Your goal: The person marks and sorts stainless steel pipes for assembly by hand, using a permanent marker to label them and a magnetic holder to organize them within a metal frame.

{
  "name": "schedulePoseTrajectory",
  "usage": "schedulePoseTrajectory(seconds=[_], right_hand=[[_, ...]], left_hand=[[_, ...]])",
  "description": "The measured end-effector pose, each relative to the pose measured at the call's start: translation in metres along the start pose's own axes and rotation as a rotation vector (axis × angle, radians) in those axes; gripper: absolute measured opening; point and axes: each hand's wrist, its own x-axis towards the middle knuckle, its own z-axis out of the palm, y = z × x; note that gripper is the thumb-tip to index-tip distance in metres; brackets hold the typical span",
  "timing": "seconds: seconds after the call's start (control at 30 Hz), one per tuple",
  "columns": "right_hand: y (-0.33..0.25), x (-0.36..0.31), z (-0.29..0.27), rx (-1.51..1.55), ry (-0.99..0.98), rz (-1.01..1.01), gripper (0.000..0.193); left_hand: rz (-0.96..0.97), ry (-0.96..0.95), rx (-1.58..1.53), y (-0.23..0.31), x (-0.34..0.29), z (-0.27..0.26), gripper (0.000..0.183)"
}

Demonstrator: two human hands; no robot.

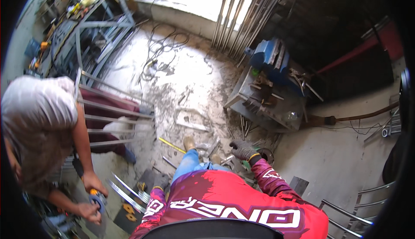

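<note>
My right hand (245,150), in a grey knit glove with a dark cuff, hangs over the floor beside the metal bench. Its fingers point left, look apart, and nothing shows in them. My left hand (161,181), also gloved in grey, is low by my left leg, next to bright metal tubes (127,194). Its fingers are too dim to make out. A yellow strip, perhaps a measuring tape (171,144), lies on the floor ahead of my feet. Under my right hand is a round dark metal piece (267,155), partly covered by my sleeve.
On the left, a co-worker (41,122) bends forward, both hands at a grinder-like tool (97,198). A ladder-like metal frame (114,117) stands beside them. Ahead right is a metal bench (276,115) with a blue machine (270,57). Cables (166,44) lie coiled on the floor.
</note>
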Motion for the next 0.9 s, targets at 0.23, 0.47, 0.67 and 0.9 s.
schedulePoseTrajectory(seconds=[0.23, 0.47, 0.67, 0.9], right_hand=[[-0.040, 0.061, -0.006, 0.114, 0.017, 0.009, 0.045], [-0.039, 0.100, -0.023, 0.182, 0.087, -0.004, 0.046], [-0.051, 0.125, -0.050, 0.101, 0.121, 0.040, 0.038], [-0.056, 0.251, -0.241, 0.508, 0.639, -0.215, 0.030]], left_hand=[[0.130, 0.091, -0.007, 0.020, 0.075, -0.065, 0.026], [0.057, 0.036, -0.300, 0.119, 0.104, -0.105, 0.024], [0.077, -0.065, -0.151, 0.142, 0.134, -0.099, 0.025], [0.077, -0.101, -0.144, 0.250, 0.199, -0.106, 0.026]])
